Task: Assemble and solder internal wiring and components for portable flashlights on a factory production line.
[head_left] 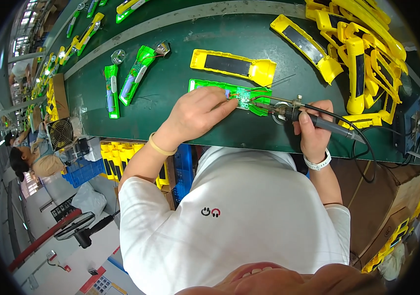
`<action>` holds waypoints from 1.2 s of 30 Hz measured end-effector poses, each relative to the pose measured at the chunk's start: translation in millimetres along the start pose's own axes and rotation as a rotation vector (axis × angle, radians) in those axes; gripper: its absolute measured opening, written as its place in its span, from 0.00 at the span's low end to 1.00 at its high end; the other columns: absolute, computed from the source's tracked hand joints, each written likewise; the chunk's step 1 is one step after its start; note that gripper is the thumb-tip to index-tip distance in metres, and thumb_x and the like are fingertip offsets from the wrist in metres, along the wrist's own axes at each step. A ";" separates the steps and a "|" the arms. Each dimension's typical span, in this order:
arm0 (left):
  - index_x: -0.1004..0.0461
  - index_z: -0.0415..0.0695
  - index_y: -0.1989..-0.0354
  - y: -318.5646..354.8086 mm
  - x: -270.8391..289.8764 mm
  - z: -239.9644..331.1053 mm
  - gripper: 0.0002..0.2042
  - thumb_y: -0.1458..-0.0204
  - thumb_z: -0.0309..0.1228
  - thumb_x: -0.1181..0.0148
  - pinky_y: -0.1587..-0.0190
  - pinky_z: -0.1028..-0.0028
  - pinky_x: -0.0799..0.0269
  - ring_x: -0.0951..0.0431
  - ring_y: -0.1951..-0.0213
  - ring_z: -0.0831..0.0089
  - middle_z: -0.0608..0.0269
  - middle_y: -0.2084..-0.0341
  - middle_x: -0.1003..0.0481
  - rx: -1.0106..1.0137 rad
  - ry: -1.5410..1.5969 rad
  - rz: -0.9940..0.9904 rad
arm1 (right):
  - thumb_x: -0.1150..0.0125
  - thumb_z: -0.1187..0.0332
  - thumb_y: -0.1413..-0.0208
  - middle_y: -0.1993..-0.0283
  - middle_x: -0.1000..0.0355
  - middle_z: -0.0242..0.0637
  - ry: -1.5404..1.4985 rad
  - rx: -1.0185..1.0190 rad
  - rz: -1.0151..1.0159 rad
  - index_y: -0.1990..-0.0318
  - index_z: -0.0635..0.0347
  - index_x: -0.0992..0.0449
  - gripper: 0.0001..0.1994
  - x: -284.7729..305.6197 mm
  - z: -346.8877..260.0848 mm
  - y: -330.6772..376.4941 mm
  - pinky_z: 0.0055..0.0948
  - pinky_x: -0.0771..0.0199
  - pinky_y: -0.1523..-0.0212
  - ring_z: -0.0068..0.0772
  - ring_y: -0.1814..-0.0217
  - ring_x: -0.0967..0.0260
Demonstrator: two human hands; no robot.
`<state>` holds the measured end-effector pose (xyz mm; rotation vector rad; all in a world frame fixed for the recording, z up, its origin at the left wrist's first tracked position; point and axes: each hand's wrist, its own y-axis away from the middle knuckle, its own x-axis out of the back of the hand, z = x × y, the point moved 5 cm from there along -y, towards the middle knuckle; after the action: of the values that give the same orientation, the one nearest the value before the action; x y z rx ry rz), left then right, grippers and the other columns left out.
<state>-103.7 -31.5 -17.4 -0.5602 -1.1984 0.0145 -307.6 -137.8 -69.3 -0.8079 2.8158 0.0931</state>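
Right now the green casing [220, 83] lies flat on the table in front of me, its inner side up, with a small circuit board [243, 95] showing and a bit of the purple battery [227, 94] beside it. My left hand [197, 113] rests over the casing, fingertips bunched near the board and battery; I cannot tell whether a thin wire is pinched between them. My right hand [314, 132] has its fingers closed round the grey handle of a soldering iron [325, 126], its tip at or just above the board's right side. A silver lamp cup [282, 110], partly hidden by the iron, sits at the casing's right end

As I judge it, the board and battery are already in place and the wire joints are being worked; the casing is not yet closed. A yellow cover [227, 64] with a dark panel lies just beyond it, unfitted. To my left, one green casing [137, 76] and a narrower-looking green casing [111, 91] lie open too, batteries showing, so closing those also seems left. Farther right are a loose yellow cover [306, 44] and a heap of yellow covers [360, 64], all on the green table [170, 73]
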 end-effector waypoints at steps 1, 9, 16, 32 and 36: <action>0.25 0.41 0.66 0.0 -0.9 0.0 0.11 0.62 0.23 0.40 0.68 0.73 0.28 0.26 0.69 0.67 0.62 0.73 0.29 0.001 0.003 -0.001 | 0.42 0.71 0.47 0.75 0.35 0.33 0.007 0.001 -0.009 0.64 0.60 0.43 0.13 -1.2 0.4 0.4 0.16 0.40 0.79 0.15 0.80 0.42; 0.21 0.45 0.67 -3.8 -3.6 3.1 0.14 0.67 0.24 0.40 0.68 0.76 0.27 0.26 0.68 0.72 0.65 0.72 0.29 -0.018 -0.090 -0.022 | 0.40 0.74 0.50 0.74 0.35 0.31 0.084 0.038 -0.061 0.65 0.61 0.40 0.12 -5.4 6.6 -0.6 0.15 0.41 0.74 0.14 0.75 0.41; 0.25 0.42 0.69 -4.1 -0.3 3.6 0.09 0.63 0.24 0.38 0.69 0.74 0.28 0.26 0.70 0.69 0.63 0.75 0.31 -0.040 -0.065 0.012 | 0.42 0.76 0.49 0.73 0.36 0.32 -0.014 -0.066 -0.054 0.64 0.61 0.42 0.12 -7.8 4.0 -1.9 0.16 0.40 0.78 0.16 0.79 0.41; 0.21 0.48 0.68 1.2 -3.7 1.6 0.13 0.68 0.25 0.39 0.71 0.77 0.28 0.26 0.69 0.73 0.67 0.73 0.29 -0.022 -0.081 0.048 | 0.44 0.70 0.47 0.74 0.37 0.34 -0.040 0.001 -0.041 0.63 0.59 0.43 0.12 -3.3 -4.6 -1.4 0.16 0.42 0.81 0.17 0.81 0.43; 0.21 0.48 0.68 1.6 -3.1 1.3 0.13 0.68 0.24 0.39 0.70 0.76 0.27 0.26 0.69 0.73 0.67 0.73 0.29 -0.013 -0.088 0.048 | 0.43 0.72 0.48 0.74 0.37 0.32 -0.011 0.012 -0.101 0.64 0.60 0.42 0.12 -4.6 -1.6 -0.9 0.16 0.42 0.79 0.16 0.79 0.43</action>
<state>-105.6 -30.6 -20.5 -0.6048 -1.2706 0.0733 -303.6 -136.3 -66.8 -0.9417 2.7568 0.0650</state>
